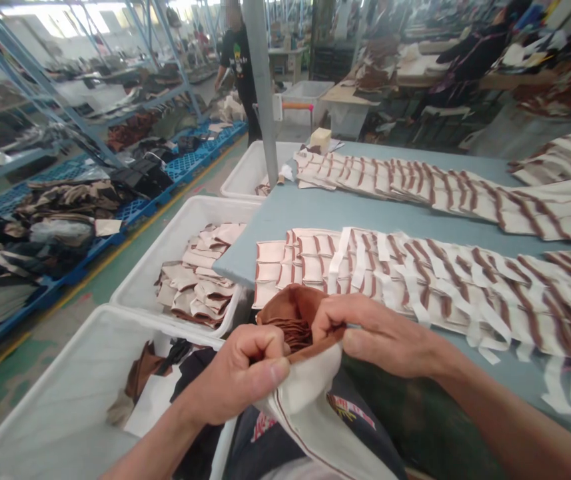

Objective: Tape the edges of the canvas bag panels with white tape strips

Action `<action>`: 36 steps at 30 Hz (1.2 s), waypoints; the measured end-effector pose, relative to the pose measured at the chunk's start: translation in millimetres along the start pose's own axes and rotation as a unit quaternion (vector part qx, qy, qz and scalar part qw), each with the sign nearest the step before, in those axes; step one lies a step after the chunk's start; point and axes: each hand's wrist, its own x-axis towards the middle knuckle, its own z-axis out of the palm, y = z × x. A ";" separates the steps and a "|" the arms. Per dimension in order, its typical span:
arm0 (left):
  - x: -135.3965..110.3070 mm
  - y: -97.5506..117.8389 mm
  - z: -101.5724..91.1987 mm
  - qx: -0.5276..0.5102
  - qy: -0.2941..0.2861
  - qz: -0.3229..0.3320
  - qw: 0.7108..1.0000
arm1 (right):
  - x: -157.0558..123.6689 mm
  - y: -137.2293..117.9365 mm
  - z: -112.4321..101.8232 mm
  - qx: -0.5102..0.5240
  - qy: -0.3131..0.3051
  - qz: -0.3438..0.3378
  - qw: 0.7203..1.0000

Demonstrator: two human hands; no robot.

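L grip (245,373), R grip (380,332) angled inwd, pinching fabric (311,377) edge.

Workshop interior, bright windows (48,19) at upper left, light apparently daylight, worn green floor (100,287), yellow floor line (184,188) alongside blue pallets (138,210), light-blue metal racking (175,57), grey upright post (262,80) beside blue-topped table (275,207), white stool (448,112) farther back, distance blurred.

1. We can see pinkish-red lettering (264,427) on the dark cloth (380,440) over the lap, but honestly we can't read a word.
2. Same deal with the print (238,59) on a standing person's (251,107) black tee (227,50): too small for us.
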 end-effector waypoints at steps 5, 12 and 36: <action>2.1 -0.4 -3.1 -0.018 0.013 -0.007 1.000 | 4.0 -3.3 6.1 -0.049 0.008 -0.028 0.998; 4.4 7.4 1.2 0.019 0.005 0.000 1.000 | 7.1 -1.0 26.5 -0.029 0.067 -0.012 0.997; 33.1 -7.7 1.1 0.167 0.007 -0.079 0.983 | 17.8 52.8 19.3 -0.124 0.196 -0.093 0.968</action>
